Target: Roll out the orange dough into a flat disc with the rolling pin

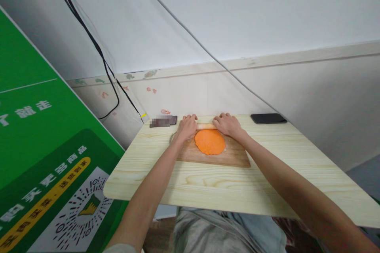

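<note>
A wooden rolling pin (205, 126) lies crosswise at the far edge of a flat, round sheet of orange dough (210, 142). My left hand (188, 125) is closed over the pin's left end, and my right hand (227, 123) is closed over its right end. Under the dough is a brown wooden cutting board (213, 160), with pale smears on its surface beside the dough. Part of a metal ring (171, 137) shows at the board's left edge. My palms and the pin's ends are hidden beneath my fingers.
The pale wood-grain table (202, 184) meets the wall at the back. A black phone (268, 118) lies at the back right, and a partly blurred dark flat object (173, 120) at the back left. A green printed panel (53, 138) stands left; cables (97, 47) hang along the wall.
</note>
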### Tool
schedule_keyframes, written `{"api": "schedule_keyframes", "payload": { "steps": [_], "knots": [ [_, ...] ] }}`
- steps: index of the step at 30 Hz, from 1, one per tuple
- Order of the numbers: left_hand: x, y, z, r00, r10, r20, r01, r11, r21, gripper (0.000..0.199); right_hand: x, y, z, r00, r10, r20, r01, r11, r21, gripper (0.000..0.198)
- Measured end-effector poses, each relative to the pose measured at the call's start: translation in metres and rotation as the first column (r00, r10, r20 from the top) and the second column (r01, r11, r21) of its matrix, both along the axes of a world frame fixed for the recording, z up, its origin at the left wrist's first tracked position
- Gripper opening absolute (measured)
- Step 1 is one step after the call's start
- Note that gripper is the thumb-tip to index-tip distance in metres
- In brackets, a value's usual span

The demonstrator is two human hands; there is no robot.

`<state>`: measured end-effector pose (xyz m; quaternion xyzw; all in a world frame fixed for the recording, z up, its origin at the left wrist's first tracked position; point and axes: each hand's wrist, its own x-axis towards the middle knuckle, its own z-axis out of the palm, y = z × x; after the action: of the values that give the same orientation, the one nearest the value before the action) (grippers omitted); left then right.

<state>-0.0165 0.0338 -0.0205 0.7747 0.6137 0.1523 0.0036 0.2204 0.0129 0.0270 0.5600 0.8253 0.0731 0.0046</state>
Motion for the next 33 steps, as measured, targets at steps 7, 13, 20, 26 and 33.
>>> {"api": "schedule_keyframes", "payload": {
  "steps": [7, 13, 20, 26, 33],
  "knots": [
    [0.0, 0.001, 0.001, 0.998, 0.058, 0.04, -0.057, 0.998, -0.036, 0.033, 0.001, 0.005, 0.003, 1.0, -0.002, -0.031, 0.001, 0.999, -0.053, 0.056],
    [0.007, -0.003, 0.015, 0.991, 0.118, 0.063, -0.113, 0.99, -0.083, 0.037, -0.001, 0.012, 0.007, 0.999, -0.025, -0.036, 0.022, 0.996, -0.083, 0.057],
    [0.006, -0.002, 0.013, 0.99, 0.12, 0.072, -0.115, 0.991, -0.073, 0.039, -0.002, 0.021, 0.002, 0.997, -0.051, -0.059, 0.046, 0.996, -0.073, 0.055],
    [0.001, -0.008, 0.003, 0.994, 0.059, 0.093, -0.062, 0.998, 0.024, 0.037, -0.002, 0.0, -0.002, 0.996, -0.058, -0.064, 0.058, 0.998, 0.002, 0.054],
    [-0.002, -0.007, -0.003, 0.998, -0.04, 0.053, 0.035, 0.995, 0.092, 0.038, -0.007, -0.019, -0.003, 0.988, -0.126, -0.094, 0.129, 0.991, 0.026, 0.056]
  ]
}}
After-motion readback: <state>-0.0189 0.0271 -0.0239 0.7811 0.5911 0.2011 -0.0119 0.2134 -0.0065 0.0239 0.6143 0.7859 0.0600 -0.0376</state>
